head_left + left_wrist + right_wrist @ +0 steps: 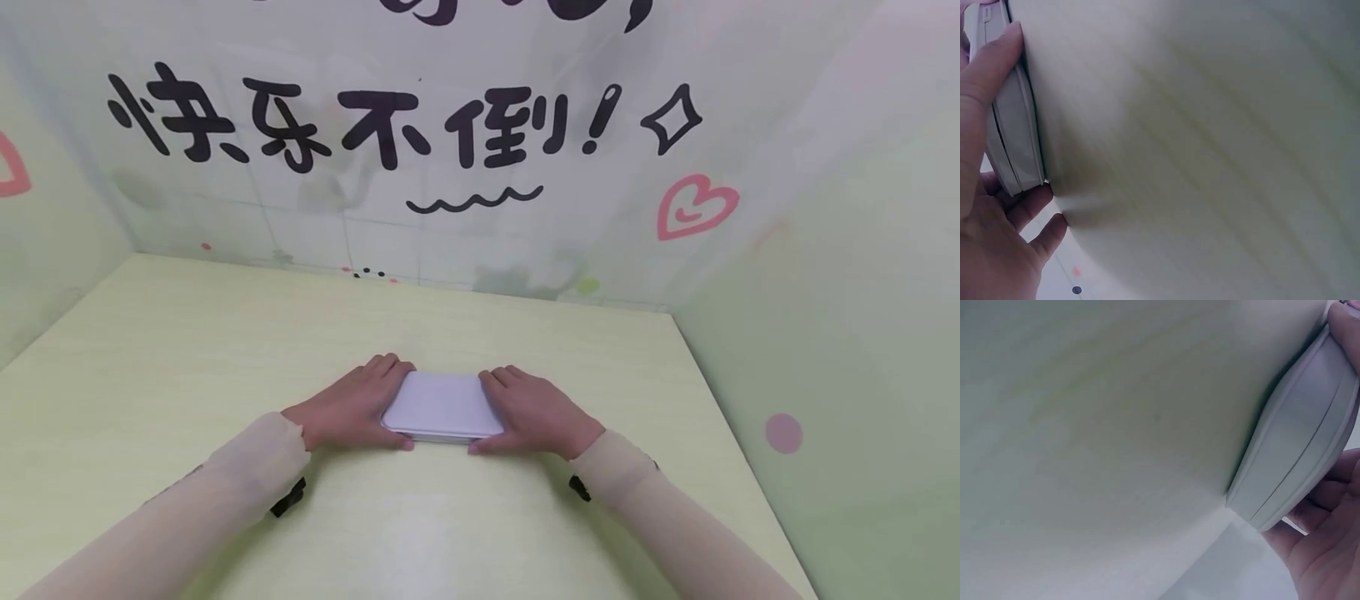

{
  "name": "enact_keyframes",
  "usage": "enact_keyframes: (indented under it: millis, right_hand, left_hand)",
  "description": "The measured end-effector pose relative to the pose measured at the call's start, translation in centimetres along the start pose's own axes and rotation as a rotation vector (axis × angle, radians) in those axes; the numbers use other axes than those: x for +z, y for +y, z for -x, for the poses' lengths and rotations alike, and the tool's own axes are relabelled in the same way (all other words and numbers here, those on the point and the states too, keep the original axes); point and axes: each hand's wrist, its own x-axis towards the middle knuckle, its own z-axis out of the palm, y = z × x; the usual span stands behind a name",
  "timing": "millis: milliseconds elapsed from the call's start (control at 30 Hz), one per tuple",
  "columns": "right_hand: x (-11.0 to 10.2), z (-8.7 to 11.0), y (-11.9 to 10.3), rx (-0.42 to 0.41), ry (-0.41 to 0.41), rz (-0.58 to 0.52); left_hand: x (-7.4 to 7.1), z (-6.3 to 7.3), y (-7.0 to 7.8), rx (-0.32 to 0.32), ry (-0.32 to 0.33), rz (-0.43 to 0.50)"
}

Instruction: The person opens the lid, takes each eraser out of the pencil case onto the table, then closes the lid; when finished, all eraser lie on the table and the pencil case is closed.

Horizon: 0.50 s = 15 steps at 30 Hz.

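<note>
A flat, pale lavender-white case [444,403] with rounded corners lies on the table, its lid down. A seam runs round its side wall, and a small latch-like tab [987,14] shows on one side in the left wrist view. My left hand [358,406] grips the case's left end, thumb along the near edge and fingers toward the far corner. At the right end my right hand [534,412] holds it in the same manner, its thumb also on the near edge. Both wrist views show the case [1307,425] between thumb and fingers.
The pale wood-grain table [225,333] meets a printed back wall [480,233] with black lettering and a pink heart. A light green side wall [840,400] bounds the table on the right, another wall [52,225] on the left.
</note>
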Motion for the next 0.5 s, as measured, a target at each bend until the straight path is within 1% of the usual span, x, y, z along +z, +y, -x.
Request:
enact_keyframes:
  millis: [100, 167, 300, 400, 500]
  right_hand:
    - [-0.2, 0.2, 0.2, 0.002, -0.013, -0.011]
    - [-0.4, 0.2, 0.3, 0.018, -0.031, -0.05]
    - [-0.9, -0.1, 0.4, 0.042, -0.063, -0.13]
    - [-1.2, -0.3, 0.4, 0.042, -0.082, -0.146]
    - [-1.2, -0.4, 0.5, 0.054, -0.091, -0.147]
  left_hand:
    - [0.0, -0.3, 0.2, 0.01, -0.013, 0.027]
    - [0.1, -0.4, 0.2, 0.016, -0.022, 0.041]
    - [-0.1, -0.2, 0.1, 0.006, -0.031, 0.052]
    - [-0.3, -0.1, 0.0, -0.004, -0.032, 0.055]
    - [-0.3, -0.2, -0.1, 0.008, -0.02, 0.066]
